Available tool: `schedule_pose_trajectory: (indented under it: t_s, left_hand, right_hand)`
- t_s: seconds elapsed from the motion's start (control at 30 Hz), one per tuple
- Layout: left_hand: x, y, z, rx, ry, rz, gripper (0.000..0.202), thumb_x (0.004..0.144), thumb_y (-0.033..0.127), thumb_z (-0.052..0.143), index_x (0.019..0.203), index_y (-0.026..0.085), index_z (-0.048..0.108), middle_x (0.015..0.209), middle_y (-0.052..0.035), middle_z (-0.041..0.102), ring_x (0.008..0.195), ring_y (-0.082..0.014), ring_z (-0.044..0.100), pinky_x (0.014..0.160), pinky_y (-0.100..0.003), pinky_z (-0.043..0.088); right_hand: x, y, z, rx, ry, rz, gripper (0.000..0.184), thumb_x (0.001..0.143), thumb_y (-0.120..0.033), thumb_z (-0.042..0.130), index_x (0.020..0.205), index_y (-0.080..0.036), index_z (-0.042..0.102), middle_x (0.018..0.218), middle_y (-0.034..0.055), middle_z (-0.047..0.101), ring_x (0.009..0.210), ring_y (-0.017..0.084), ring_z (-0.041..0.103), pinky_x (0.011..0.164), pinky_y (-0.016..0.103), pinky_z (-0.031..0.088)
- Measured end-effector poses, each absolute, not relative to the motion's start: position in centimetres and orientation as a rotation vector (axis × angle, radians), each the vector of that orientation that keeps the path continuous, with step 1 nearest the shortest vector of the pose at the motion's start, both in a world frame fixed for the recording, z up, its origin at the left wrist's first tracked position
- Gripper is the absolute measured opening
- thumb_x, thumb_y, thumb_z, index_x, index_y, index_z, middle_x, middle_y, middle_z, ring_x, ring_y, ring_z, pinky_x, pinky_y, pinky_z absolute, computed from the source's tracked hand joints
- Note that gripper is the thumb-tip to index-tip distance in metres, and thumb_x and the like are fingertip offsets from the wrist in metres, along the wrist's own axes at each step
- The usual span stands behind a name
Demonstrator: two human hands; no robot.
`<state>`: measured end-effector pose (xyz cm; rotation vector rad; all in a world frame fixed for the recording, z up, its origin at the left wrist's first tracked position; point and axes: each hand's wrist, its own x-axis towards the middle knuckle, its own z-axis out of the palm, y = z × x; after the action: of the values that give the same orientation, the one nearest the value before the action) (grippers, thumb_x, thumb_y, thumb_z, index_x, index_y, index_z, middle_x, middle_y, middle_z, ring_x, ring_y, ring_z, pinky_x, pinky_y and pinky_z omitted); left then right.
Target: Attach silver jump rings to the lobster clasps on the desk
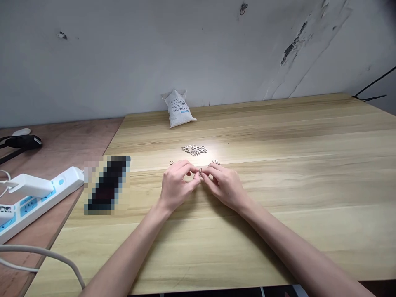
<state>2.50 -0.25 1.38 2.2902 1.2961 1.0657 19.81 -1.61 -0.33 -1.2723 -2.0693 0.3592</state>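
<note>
My left hand (177, 184) and my right hand (223, 184) rest together on the light wooden table (278, 173), fingertips meeting. Both pinch a small silver metal clasp (200, 170) between them. A pile of small silver rings and clasps (194, 149) lies just beyond the hands. One loose ring (171, 162) sits left of my left fingers, and a few more metal pieces (215, 162) lie beside my right fingers.
A small white bag (178, 108) stands against the wall at the back. A blurred dark object (107, 184) lies left of the hands. A white power strip (37, 198) with plugs and cables sits on the reddish table at far left.
</note>
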Motion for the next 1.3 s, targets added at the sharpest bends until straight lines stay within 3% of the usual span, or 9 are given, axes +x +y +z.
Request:
schedule_pose_trajectory:
  t_s: [0.17, 0.37, 0.5, 0.67, 0.87, 0.97, 1.13, 1.3]
  left_hand:
    - [2.6, -0.3, 1.3, 2.179, 1.241, 1.054, 0.008, 0.083, 0.016, 0.060, 0.079, 0.018, 0.066, 0.078, -0.0017, 0.066, 0.071, -0.0137, 0.058, 0.068, -0.027, 0.047]
    - [2.6, -0.1, 1.1, 2.130, 1.200, 1.111, 0.007, 0.082, 0.016, 0.061, 0.078, 0.019, 0.067, 0.077, -0.0016, 0.066, 0.069, -0.0136, 0.058, 0.066, -0.027, 0.048]
    - [2.4, 0.2, 1.0, 2.259, 1.245, 1.163, 0.007, 0.081, 0.017, 0.061, 0.076, 0.019, 0.066, 0.076, -0.0012, 0.066, 0.069, -0.0140, 0.059, 0.064, -0.027, 0.047]
    - [2.5, 0.3, 1.0, 2.622, 1.247, 1.166, 0.010, 0.081, 0.015, 0.059, 0.073, 0.019, 0.062, 0.074, -0.0003, 0.067, 0.069, -0.0141, 0.059, 0.064, -0.027, 0.044]
    - [2.4, 0.5, 1.4, 2.955, 1.208, 1.202, 0.012, 0.080, 0.012, 0.058, 0.070, 0.019, 0.057, 0.071, 0.0005, 0.066, 0.068, -0.0144, 0.058, 0.062, -0.028, 0.042]
    - [2.1, 0.5, 1.6, 2.995, 1.126, 1.195, 0.013, 0.080, 0.011, 0.057, 0.070, 0.020, 0.056, 0.072, 0.0008, 0.067, 0.068, -0.0143, 0.059, 0.065, -0.028, 0.042]
    - [2.2, 0.3, 1.3, 2.767, 1.141, 1.217, 0.011, 0.080, 0.013, 0.057, 0.070, 0.019, 0.057, 0.070, 0.0002, 0.065, 0.066, -0.0133, 0.057, 0.062, -0.027, 0.042]
    - [2.2, 0.4, 1.2, 2.752, 1.153, 1.172, 0.011, 0.079, 0.012, 0.058, 0.070, 0.018, 0.057, 0.070, 0.0003, 0.064, 0.065, -0.0131, 0.057, 0.061, -0.027, 0.041]
  right_hand:
    - [19.2, -1.7, -0.5, -1.325, -2.051, 0.234, 0.018, 0.089, -0.030, 0.056, 0.088, -0.018, 0.069, 0.079, 0.0026, 0.065, 0.056, 0.009, 0.052, 0.051, 0.022, 0.029]
    - [18.6, -2.1, -0.5, -1.424, -2.086, 0.060, 0.025, 0.093, -0.022, 0.045, 0.079, -0.016, 0.066, 0.073, 0.0032, 0.064, 0.059, 0.012, 0.052, 0.053, 0.026, 0.025]
    - [19.0, -2.1, 0.2, -1.445, -1.965, 0.421, 0.018, 0.092, -0.026, 0.048, 0.084, -0.017, 0.062, 0.073, 0.0012, 0.062, 0.058, 0.011, 0.049, 0.054, 0.025, 0.027]
    - [19.4, -1.5, 1.2, -1.312, -1.682, 1.103, 0.028, 0.092, -0.034, 0.046, 0.071, -0.017, 0.054, 0.060, -0.0018, 0.050, 0.054, 0.010, 0.040, 0.053, 0.024, 0.029]
    - [20.4, -1.0, 1.9, -1.036, -1.099, 1.912, 0.026, 0.090, -0.040, 0.050, 0.074, -0.018, 0.049, 0.045, -0.0079, 0.039, 0.039, 0.006, 0.023, 0.039, 0.020, 0.017]
    - [20.9, -1.0, 2.0, -0.945, -0.956, 2.136, 0.026, 0.091, -0.042, 0.050, 0.077, -0.020, 0.045, 0.044, -0.0097, 0.037, 0.035, 0.005, 0.023, 0.036, 0.019, 0.017]
    - [20.7, -1.5, 1.9, -1.062, -1.332, 1.878, 0.034, 0.091, -0.053, 0.050, 0.079, -0.021, 0.045, 0.050, -0.0064, 0.046, 0.039, 0.009, 0.037, 0.039, 0.021, 0.029]
    - [20.3, -2.0, 1.4, -1.182, -1.742, 1.270, 0.036, 0.097, -0.044, 0.041, 0.070, -0.020, 0.044, 0.060, -0.0034, 0.044, 0.054, 0.010, 0.038, 0.052, 0.023, 0.032]
